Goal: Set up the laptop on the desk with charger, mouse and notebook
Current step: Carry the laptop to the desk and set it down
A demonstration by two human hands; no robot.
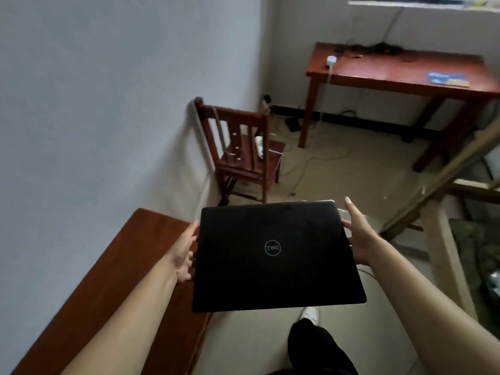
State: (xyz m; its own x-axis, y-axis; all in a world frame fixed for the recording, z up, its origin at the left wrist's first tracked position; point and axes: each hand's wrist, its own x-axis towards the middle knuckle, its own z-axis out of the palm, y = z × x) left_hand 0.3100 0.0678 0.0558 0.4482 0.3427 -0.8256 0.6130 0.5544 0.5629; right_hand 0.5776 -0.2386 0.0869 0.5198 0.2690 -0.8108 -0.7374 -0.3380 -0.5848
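Observation:
A closed black laptop (276, 255) with a round logo on its lid is held flat in the air in front of me. My left hand (185, 253) grips its left edge and my right hand (361, 236) grips its right edge. The red-brown desk (392, 74) stands at the far wall under the window. On it lie a white charger block (331, 60) with a cable hanging down, a tangle of dark cables (376, 48) at the back and a blue notebook (447, 79) near the right end. No mouse is visible.
A wooden chair (243, 155) holding a white power strip stands by the left wall. Cables trail over the floor (305, 163). A second wooden tabletop (113, 282) runs along the wall at lower left. A wooden frame (443, 171) stands at right. My leg and white shoe (311, 315) show below.

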